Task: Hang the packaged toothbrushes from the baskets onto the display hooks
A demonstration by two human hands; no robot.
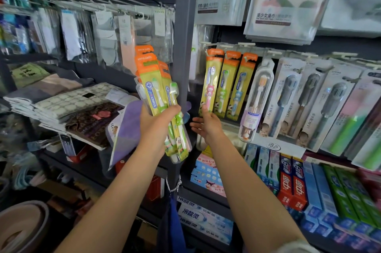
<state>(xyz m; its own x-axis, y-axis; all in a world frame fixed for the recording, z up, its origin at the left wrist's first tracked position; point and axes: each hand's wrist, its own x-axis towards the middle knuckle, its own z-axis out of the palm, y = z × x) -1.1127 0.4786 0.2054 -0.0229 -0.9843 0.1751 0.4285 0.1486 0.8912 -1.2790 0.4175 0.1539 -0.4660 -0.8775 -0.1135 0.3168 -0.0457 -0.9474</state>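
you are standing in front of a dark metal shop rack, with one upright post (pixel 183 46) running down the middle of the view. your left hand (pixel 158 123) is gripping a fanned bundle of packaged toothbrushes (pixel 158 96), fingers curled tight around their lower halves; the orange-topped cards are pointing up toward twelve o'clock, just left of the post. your right hand (pixel 206 125) is reaching to the right of the post, its thumb and fingers pinching the bottom edge of a pink toothbrush pack (pixel 211 83) that is hanging from a display hook (pixel 208 51). at three o'clock from that pack, a green pack (pixel 225 88) and a blue pack (pixel 240 88) are hanging beside it, then a row of grey-headed toothbrushes (pixel 299 98) in clear cards. at one o'clock, flat packaged towels (pixel 288 1) are hanging above. at five o'clock, toothpaste boxes (pixel 292 182) are lying stacked on the shelf below. at nine o'clock, folded cloths and patterned mats (pixel 68 104) are sitting piled on a shelf, with bagged socks (pixel 72 34) hanging from wire hooks at eleven o'clock. a round pinkish basin (pixel 22 228) is showing at seven o'clock, near the floor.
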